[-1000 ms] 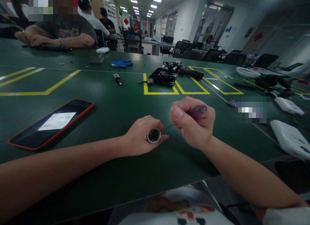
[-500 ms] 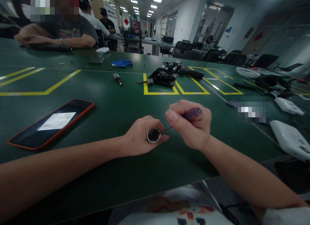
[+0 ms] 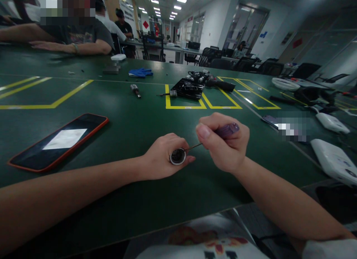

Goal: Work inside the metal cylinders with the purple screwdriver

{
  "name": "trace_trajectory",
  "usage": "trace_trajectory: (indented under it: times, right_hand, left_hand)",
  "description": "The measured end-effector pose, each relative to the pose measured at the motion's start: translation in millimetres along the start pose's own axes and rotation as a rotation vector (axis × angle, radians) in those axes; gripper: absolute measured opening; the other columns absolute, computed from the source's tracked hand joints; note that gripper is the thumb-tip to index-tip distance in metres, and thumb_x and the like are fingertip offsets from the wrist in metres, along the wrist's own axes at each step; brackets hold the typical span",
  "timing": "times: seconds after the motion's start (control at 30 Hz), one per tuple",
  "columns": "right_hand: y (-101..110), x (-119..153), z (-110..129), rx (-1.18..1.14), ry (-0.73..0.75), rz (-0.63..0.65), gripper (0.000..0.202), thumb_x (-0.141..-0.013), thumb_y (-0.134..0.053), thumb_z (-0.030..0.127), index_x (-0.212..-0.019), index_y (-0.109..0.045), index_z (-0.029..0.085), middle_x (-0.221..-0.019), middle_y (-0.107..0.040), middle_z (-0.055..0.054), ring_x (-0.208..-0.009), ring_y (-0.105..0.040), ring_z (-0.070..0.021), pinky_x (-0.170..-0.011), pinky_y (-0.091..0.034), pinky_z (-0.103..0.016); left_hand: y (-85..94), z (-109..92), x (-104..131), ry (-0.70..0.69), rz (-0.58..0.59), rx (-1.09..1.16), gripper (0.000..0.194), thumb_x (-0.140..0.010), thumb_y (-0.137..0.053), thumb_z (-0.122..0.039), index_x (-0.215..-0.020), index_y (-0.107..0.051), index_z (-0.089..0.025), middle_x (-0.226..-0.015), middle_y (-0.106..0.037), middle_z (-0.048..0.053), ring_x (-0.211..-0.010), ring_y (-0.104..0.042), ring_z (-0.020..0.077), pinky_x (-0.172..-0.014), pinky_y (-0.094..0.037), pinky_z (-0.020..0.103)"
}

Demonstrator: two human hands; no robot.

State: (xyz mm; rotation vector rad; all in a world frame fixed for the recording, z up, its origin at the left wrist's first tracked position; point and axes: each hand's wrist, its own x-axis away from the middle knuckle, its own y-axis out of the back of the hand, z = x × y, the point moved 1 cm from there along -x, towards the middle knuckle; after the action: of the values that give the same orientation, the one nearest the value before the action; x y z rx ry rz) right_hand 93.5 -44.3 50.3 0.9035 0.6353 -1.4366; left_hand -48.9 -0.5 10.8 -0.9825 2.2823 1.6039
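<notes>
My left hand (image 3: 163, 157) is closed around a small round cylinder (image 3: 177, 156) with a silvery rim and a dark hollow end facing me. Its remaining length is hidden in the palm. In my right hand (image 3: 224, 143) is a screwdriver with a purple see-through handle (image 3: 228, 130). The fingers wrap the handle, and the thin shaft (image 3: 195, 146) slants down to the left. The tip is at the right side of the cylinder's rim; whether it touches cannot be made out.
An orange-edged phone (image 3: 63, 141) lies left on the green table (image 3: 134, 117). Beyond my hands are a small metal part (image 3: 135, 90), a blue glove (image 3: 141, 72) and a black packet (image 3: 187, 89). White devices (image 3: 336, 158) lie right. Across the table sits a person (image 3: 83, 37).
My right hand has shifted a little to the right, drawing the screwdriver back towards the cylinder's rim. My left hand stays nearly still. The person opposite has spread their arms apart.
</notes>
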Motion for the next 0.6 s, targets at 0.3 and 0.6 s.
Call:
trace_trajectory:
  times: [0.3, 0.6]
  right_hand:
    - [1.0, -2.5, 6.0, 0.088, 0.132, 0.109, 0.020, -0.077, -0.053, 0.011, -0.059, -0.047, 0.016, -0.052, -0.041, 0.004, -0.047, -0.037, -0.0060, -0.047, -0.032, -0.023]
    - [-1.5, -0.5, 8.3, 0.185, 0.267, 0.121, 0.017, -0.074, -0.055, 0.009, -0.059, -0.049, 0.016, -0.051, -0.045, 0.002, -0.047, -0.043, -0.0081, -0.046, -0.034, -0.024]
  left_hand:
    - [-1.1, 0.5, 1.0, -0.042, -0.057, 0.015, 0.018, -0.079, -0.055, -0.031, -0.073, -0.053, -0.015, -0.064, -0.059, -0.001, -0.057, -0.055, 0.0104, -0.055, -0.042, 0.022]
    - [3.2, 2.2, 0.0, 0.093, -0.142, 0.145, 0.024, -0.074, -0.056, -0.035, -0.065, -0.047, -0.016, -0.058, -0.051, -0.002, -0.053, -0.048, 0.0094, -0.050, -0.037, 0.020]
